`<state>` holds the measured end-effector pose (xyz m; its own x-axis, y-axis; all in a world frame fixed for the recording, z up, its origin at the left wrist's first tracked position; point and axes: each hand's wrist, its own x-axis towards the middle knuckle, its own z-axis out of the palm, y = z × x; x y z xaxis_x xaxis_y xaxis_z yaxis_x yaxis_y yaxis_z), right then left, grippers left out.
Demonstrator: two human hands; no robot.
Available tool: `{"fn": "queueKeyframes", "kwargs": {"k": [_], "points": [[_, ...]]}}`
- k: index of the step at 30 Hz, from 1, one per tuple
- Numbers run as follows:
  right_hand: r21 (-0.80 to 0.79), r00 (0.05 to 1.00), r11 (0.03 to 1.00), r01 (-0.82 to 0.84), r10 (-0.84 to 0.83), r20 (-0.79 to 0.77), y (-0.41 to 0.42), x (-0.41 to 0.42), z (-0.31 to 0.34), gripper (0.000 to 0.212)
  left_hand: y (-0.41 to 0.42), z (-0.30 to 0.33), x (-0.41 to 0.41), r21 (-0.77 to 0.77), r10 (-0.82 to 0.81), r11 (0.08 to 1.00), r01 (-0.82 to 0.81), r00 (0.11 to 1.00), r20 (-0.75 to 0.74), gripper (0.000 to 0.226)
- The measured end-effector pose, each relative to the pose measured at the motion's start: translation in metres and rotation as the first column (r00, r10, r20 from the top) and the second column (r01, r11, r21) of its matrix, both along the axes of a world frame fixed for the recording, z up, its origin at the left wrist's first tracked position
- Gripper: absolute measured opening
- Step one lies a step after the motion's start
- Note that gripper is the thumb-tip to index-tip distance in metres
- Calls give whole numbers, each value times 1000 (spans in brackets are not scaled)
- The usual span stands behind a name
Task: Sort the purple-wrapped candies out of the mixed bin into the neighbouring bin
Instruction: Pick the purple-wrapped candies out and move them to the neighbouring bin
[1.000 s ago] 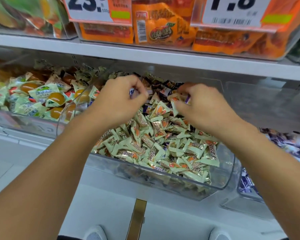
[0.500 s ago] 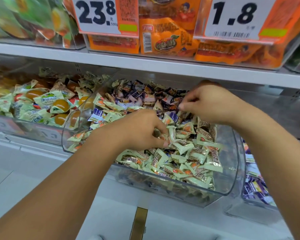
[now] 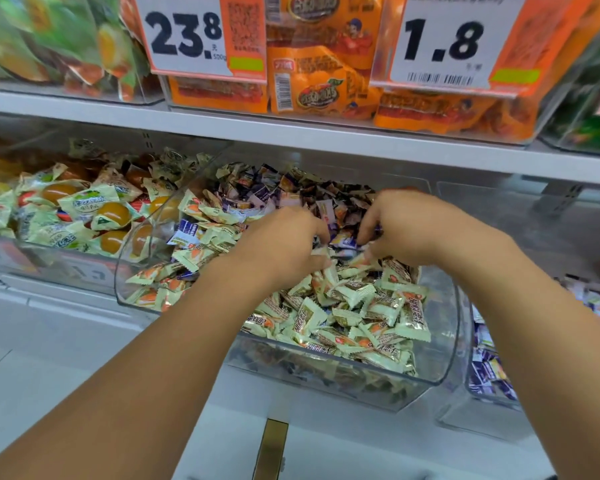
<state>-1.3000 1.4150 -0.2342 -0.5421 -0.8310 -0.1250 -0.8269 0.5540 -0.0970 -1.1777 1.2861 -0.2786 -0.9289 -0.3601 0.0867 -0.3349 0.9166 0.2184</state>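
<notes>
A clear plastic mixed bin [image 3: 445, 341] on the lower shelf holds pale green wrapped candies [image 3: 357, 306] in front and purple-wrapped candies [image 3: 267, 192] towards the back. Both hands are down in the middle of the pile, fingertips close together. My left hand [image 3: 284, 244] has its fingers curled into the candies. My right hand [image 3: 409, 226] pinches among purple wrappers [image 3: 343, 242] between the two hands. What each hand holds is hidden by the fingers. The neighbouring bin [image 3: 489, 372] at the right shows purple candies behind my right forearm.
A bin of green-wrapped jellies [image 3: 84, 216] stands at the left. A shelf edge [image 3: 291, 136] runs overhead with price tags 23.8 [image 3: 187, 36] and 1.8 [image 3: 444, 39] and orange packets [image 3: 312, 81]. White floor lies below.
My left hand has moved up and right towards the middle of the bin. My right hand has come down to meet it, so both now dig at the same spot.
</notes>
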Motion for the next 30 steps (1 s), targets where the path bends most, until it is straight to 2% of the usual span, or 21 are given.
{"fn": "queueKeyframes", "kwargs": {"k": [2,5,7,9,11,14,21,24,28,30], "points": [[104,998,994,-33,28,50,6,5,5,13,-1,3,0,27,-19,999,19,1000,23,12],[238,990,969,-65,33,134,11,13,15,24,-7,10,10,202,-88,978,52,981,172,44],[157,988,984,-80,58,142,8,12,21,24,-12,13,17,269,-111,961,58,977,183,48],[-41,992,998,-52,56,110,0,8,17,17,-17,15,20,300,-53,953,31,996,65,33],[-83,998,995,-56,59,31,-10,10,6,24,-22,16,23,230,38,973,-18,996,-82,15],[83,996,993,-84,87,-30,-17,9,-14,49,-27,15,22,134,111,987,-90,981,-158,24],[0,995,998,-69,68,-70,-20,6,-26,24,-17,6,5,-104,160,980,-170,982,-103,28],[-41,995,996,-76,73,-62,-18,0,-29,28,-15,3,0,-125,176,976,-179,984,-38,40],[-85,996,992,-89,86,-39,-14,-7,-32,25,-17,7,-1,-79,197,976,-203,977,-77,10],[-116,995,989,-90,85,-50,-11,-9,-33,20,-20,7,-1,-36,195,979,-199,976,-95,14]]}}
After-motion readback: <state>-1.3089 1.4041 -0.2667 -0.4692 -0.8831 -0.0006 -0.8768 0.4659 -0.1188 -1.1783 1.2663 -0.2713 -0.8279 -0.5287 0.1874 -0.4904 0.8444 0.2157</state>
